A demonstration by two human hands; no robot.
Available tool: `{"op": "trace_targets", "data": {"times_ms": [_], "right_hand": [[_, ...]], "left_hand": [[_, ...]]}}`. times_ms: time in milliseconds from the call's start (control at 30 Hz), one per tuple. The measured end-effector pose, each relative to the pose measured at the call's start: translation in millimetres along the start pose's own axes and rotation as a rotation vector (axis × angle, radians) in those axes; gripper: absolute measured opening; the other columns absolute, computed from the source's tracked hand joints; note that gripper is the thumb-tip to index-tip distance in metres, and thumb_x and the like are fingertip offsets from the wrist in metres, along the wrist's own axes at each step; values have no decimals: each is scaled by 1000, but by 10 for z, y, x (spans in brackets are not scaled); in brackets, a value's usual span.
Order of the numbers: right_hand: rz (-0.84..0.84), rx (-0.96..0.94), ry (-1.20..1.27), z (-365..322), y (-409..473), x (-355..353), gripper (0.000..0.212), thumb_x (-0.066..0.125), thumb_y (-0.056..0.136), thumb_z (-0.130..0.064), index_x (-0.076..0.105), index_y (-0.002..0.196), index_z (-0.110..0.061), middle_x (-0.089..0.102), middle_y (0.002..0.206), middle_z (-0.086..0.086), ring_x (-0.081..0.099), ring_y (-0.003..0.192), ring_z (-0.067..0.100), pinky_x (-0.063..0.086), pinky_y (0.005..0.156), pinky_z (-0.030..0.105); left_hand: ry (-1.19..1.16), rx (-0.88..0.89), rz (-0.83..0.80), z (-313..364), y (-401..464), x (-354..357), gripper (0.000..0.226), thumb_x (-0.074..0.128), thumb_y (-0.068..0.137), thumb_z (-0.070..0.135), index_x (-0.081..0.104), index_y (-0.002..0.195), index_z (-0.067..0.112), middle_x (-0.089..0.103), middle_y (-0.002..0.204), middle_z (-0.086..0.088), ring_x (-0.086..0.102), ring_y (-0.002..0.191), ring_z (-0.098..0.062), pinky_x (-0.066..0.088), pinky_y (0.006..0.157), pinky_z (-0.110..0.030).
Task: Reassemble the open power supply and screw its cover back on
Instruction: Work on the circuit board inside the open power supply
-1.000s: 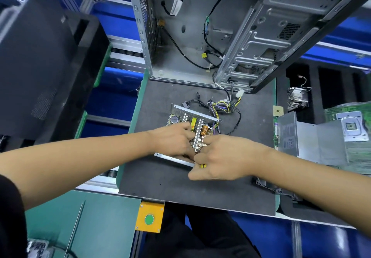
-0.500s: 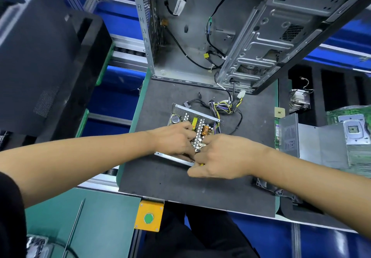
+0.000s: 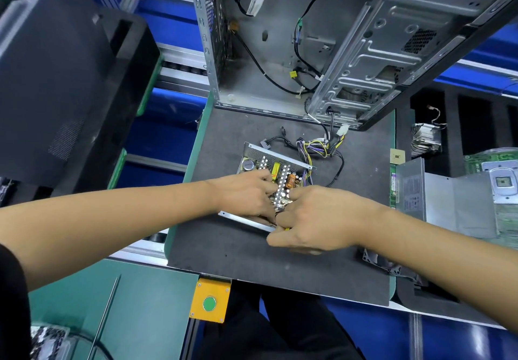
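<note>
The open power supply [image 3: 269, 171] lies on the dark grey mat [image 3: 229, 250], its circuit board and heat sinks exposed and its cable bundle [image 3: 319, 146] trailing toward the back. My left hand [image 3: 246, 194] reaches into it from the left, fingers curled down onto the board near the front rail [image 3: 241, 219]. My right hand [image 3: 314, 219] is curled into a fist at the box's near right corner, touching my left fingers. A small yellow tip [image 3: 286, 229] pokes out of it; the rest is hidden. A grey metal cover [image 3: 437, 191] lies at the right.
An open computer case [image 3: 280, 51] stands at the back of the mat. A black panel [image 3: 56, 79] leans at the left. A motherboard [image 3: 501, 183] and a heat sink [image 3: 424, 141] lie at the right, a fan [image 3: 386, 265] under my right forearm. A yellow button box [image 3: 209, 302] is at the front.
Both hands have stayed at the power supply's near edge with only small finger shifts. The view has drifted slightly.
</note>
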State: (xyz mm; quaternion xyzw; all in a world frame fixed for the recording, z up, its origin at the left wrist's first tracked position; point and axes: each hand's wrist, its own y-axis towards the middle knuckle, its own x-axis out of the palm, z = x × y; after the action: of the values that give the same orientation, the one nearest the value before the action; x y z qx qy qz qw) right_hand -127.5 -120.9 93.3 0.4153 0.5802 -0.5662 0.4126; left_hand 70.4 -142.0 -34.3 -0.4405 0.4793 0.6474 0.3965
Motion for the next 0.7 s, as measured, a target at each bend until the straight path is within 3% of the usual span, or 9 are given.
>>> {"op": "trace_targets", "data": {"times_ms": [300,467,600,700], "right_hand": [[50,58,58,-24,0,41,6,55,93,-18,54,91,-23,54,66,-4,51,52,24,48,59,34],[80,68,75,-22,-12,63,8,52,95,-16,51,90,-22,54,65,-1,51,52,26,47,59,35],[98,81,99,-28,-57,90,7,55,92,-15,54,88,-21,54,65,-1,51,52,24,46,57,35],[125,94,116,-33,-90,126,13,47,97,-16,57,90,-19,56,66,0,52,53,25,47,58,35]], "left_hand": [[-77,-34,14,11,-10,23,33,78,92,28,56,67,28,52,53,6,44,64,-20,34,77,-31],[-105,-45,-3,2,-40,41,34,70,98,31,54,69,27,54,55,7,42,67,-20,36,80,-32],[-126,-56,-44,5,-51,37,30,62,103,37,60,75,25,60,60,8,42,71,-20,46,79,-38],[-108,-81,-58,8,-51,38,29,62,103,38,64,77,24,62,61,8,42,73,-19,48,82,-39]]}}
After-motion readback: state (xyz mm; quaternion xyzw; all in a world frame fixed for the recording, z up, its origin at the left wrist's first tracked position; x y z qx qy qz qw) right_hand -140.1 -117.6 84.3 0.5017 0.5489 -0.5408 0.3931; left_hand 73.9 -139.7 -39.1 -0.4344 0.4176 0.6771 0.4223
